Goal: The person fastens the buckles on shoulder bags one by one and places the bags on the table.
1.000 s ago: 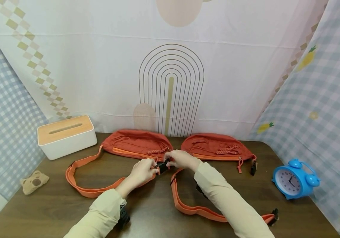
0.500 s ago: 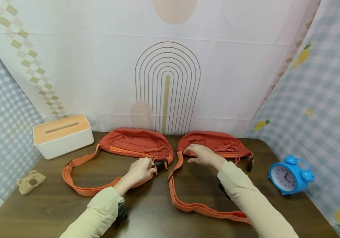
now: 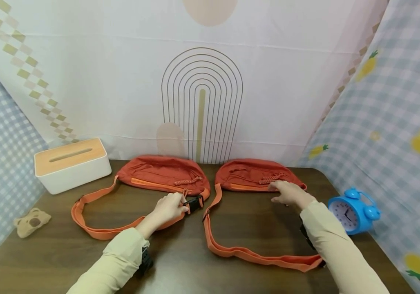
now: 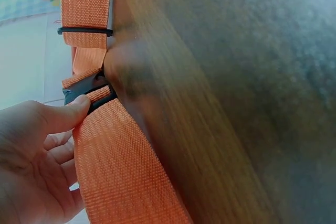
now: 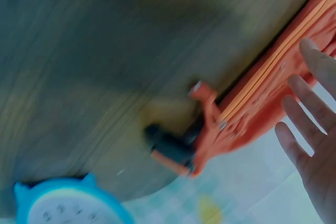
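Two red waist bags lie side by side at the back of the table. The left waist bag (image 3: 162,173) has an orange strap (image 4: 118,156) looping forward and round to a joined black buckle (image 3: 194,203). My left hand (image 3: 169,206) pinches the strap's end at this buckle, the thumb (image 4: 73,111) on top in the left wrist view. My right hand (image 3: 289,193) is over the lower right part of the right waist bag (image 3: 241,173), fingers spread and holding nothing. In the right wrist view, a loose black buckle half (image 5: 170,145) hangs off that bag's end.
The right bag's orange strap (image 3: 246,254) curves across the table front, its far end beneath my right sleeve. A blue alarm clock (image 3: 353,210) stands at the right. A white tissue box (image 3: 74,173) with wooden lid and a beige bear-face item (image 3: 32,222) are on the left.
My right hand has let go of the left bag's buckle and moved right, across to the right bag. My left hand keeps its hold at the buckle.
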{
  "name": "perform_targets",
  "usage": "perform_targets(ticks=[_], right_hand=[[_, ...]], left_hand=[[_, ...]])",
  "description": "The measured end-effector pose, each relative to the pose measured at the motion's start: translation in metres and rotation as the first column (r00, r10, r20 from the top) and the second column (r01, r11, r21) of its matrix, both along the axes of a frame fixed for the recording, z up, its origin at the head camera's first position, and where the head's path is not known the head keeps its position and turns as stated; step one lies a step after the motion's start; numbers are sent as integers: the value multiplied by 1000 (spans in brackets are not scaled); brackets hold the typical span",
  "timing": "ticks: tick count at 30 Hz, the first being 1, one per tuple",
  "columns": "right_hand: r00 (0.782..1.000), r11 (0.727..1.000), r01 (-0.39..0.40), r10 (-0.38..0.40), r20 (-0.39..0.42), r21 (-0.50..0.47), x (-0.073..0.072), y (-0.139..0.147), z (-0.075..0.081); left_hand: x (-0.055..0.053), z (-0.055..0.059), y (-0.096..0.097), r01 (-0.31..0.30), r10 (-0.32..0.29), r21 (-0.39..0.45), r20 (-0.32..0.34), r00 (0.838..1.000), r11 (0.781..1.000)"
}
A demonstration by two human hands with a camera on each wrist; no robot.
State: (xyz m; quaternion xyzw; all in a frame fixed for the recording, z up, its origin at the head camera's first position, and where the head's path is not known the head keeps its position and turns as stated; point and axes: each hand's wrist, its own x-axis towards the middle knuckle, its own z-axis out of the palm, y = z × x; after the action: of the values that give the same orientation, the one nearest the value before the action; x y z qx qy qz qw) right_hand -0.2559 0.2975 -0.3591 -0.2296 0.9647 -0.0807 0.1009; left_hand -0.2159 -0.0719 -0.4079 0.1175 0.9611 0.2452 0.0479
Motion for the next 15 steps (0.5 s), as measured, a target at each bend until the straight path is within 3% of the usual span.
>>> perform_targets(ticks=[3,7,15], right_hand=[[999,1000,15,-15,34,10,2,18,2],[1000,997,7,-8,11,72,6,38,2],[987,966,54,-14,-157,255,12,69,-3]], left_hand=[[-1,-1,0,0,0,-2,4,1000,1000],[0,-2,0,-4,4,-2,6,1000,1000],[2,1,-2,3,-2,-20,16,1000,1000]])
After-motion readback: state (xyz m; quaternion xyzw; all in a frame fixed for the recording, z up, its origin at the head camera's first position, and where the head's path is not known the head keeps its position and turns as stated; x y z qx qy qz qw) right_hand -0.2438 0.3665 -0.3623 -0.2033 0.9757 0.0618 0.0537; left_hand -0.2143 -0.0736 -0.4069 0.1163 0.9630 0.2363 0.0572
